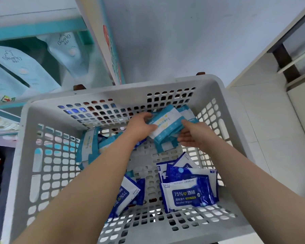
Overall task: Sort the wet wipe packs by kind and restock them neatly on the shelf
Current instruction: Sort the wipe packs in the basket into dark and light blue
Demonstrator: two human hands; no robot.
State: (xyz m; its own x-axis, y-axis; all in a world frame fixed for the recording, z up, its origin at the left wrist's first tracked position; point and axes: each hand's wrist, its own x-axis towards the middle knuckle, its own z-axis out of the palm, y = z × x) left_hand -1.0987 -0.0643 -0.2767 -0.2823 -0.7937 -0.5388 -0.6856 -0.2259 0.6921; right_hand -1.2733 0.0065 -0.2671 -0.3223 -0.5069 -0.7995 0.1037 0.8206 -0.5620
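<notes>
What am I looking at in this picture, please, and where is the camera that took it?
No machine here: the grip is simply a person's two bare hands. The single picture comes from a camera worn on the head, looking down along both forearms into a white perforated basket. The left hand and right hand together hold a teal-and-white pack near the basket's far wall. More teal packs lie at the left inside, and dark blue alcohol wipe packs lie nearer the person. At upper left, a shelf holds pale blue packs.
</notes>
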